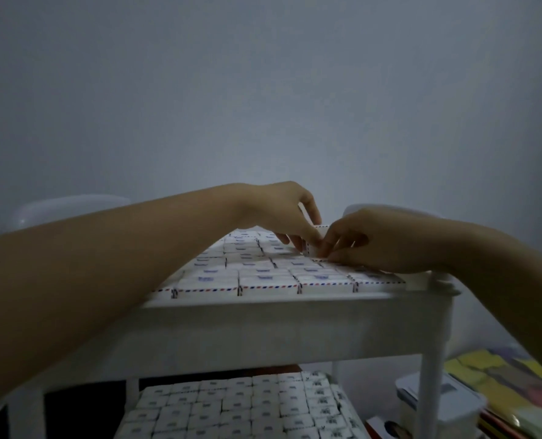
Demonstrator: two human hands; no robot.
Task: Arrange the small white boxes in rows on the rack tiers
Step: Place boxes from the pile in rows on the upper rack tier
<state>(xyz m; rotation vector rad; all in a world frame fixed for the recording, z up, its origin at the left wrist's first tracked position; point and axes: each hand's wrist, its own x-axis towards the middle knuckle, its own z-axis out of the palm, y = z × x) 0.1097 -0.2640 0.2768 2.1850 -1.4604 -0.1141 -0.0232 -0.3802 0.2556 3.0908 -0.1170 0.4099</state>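
Plainly the piece in play is the single box (317,232) at the far right of the rack's top tier (263,313), raised above the flat rows of boxes (268,277) that cover most of that surface. The left hand (279,213) pinches it between its thumb and curled fingers. The right hand (371,240) has curled fingertips against the box's right side and low edge; whether they grip or only steady it cannot be told, since the two hands cover most of it. The box appears to stand on edge rather than flat, a narrow striped edge upward. Its long axis seems to run near to far, though that is a judgement from the little that shows. The laid boxes lie printed face up, wider side along the front edge, so this one looks to need tipping down flat and squaring to match. The main risk is at the gap: if the box goes down skewed or is pushed in hard, it could ride up on a neighbour or shove the tightly packed row sideways, and the boxes at the right edge have little to stop them sliding off. A forearm dragging across the near rows could also disturb them. The lower tier (231,403) appears already filled with rows of boxes.
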